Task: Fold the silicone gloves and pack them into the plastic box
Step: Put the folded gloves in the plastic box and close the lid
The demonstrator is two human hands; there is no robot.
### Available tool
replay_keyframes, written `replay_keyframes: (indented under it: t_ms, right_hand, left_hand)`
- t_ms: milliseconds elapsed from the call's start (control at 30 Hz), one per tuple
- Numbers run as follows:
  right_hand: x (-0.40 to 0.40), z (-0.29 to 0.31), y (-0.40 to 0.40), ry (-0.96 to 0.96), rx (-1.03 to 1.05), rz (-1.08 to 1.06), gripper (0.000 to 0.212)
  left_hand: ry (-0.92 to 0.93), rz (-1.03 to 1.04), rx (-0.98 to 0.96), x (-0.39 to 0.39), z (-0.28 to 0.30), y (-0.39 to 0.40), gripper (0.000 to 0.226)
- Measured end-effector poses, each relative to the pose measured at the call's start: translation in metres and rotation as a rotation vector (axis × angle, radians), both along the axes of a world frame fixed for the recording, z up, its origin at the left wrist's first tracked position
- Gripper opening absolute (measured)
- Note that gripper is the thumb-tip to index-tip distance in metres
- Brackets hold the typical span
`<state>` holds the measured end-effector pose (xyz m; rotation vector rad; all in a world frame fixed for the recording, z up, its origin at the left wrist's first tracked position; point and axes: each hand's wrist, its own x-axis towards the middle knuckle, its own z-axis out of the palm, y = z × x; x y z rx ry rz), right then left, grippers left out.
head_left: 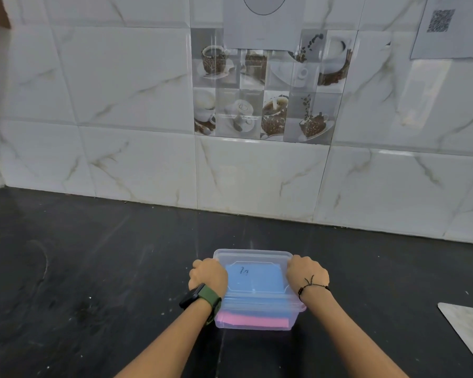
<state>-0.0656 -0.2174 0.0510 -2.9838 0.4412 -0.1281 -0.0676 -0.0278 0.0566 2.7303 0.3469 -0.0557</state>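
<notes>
On dark counter, both hands press lidded plastic box sides

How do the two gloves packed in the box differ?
The blue glove lies on top, seen through the clear lid; the pink glove lies beneath it, seen only as a strip through the front wall of the plastic box. The blue one shows a broad flat face with a dark mark; the pink one shows just an edge. Both lie folded flat inside the closed box, between the left hand and right hand.
</notes>
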Motion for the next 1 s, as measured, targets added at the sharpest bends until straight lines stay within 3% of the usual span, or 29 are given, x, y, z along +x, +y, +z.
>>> replay_keyframes:
  t_ms: [333,833,1000]
  right_hand:
    - [-0.005,0.001,0.004,0.005,-0.033,0.031,0.027]
    - [-0.009,-0.009,0.003,-0.026,0.016,0.003,0.026]
    - [-0.004,-0.010,0.002,-0.025,0.063,-0.008,0.025]
  left_hand:
    - [-0.004,0.115,-0.033,-0.006,0.007,-0.005,0.032]
    - [0.004,0.098,-0.167,-0.019,0.002,-0.003,0.032]
    - [-0.004,0.088,-0.133,-0.018,0.000,-0.003,0.033]
